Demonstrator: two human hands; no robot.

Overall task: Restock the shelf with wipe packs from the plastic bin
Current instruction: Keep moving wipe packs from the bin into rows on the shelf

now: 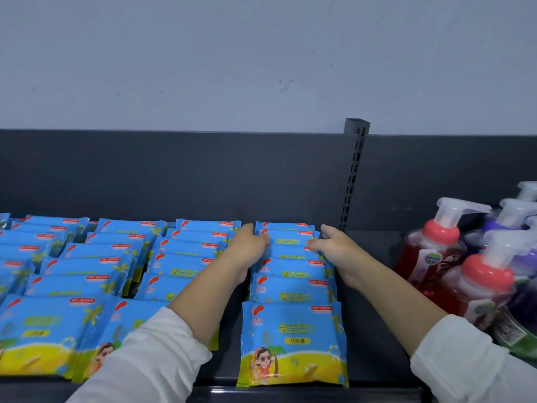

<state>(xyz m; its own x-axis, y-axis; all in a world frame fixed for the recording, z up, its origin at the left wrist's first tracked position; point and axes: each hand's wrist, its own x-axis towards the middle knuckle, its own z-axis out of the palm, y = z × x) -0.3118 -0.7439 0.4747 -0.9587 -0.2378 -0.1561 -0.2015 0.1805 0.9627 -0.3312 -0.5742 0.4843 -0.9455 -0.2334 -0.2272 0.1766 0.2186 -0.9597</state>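
Observation:
Blue and yellow wipe packs stand in several rows on the dark shelf (374,338). The rightmost row (293,338) runs from the front edge to the back panel. Both my hands reach to the rear of that row. My left hand (250,245) holds the left edge of a rear wipe pack (290,242), thumb on its face and fingers behind it. My right hand (331,245) holds the same pack's right edge the same way. The plastic bin is not in view.
More rows of wipe packs (87,274) fill the shelf to the left. Pump bottles of red soap (433,257) and purple soap (520,228) stand at the right. A bare strip of shelf lies between the rightmost row and the bottles. A slotted upright (353,173) rises at the back.

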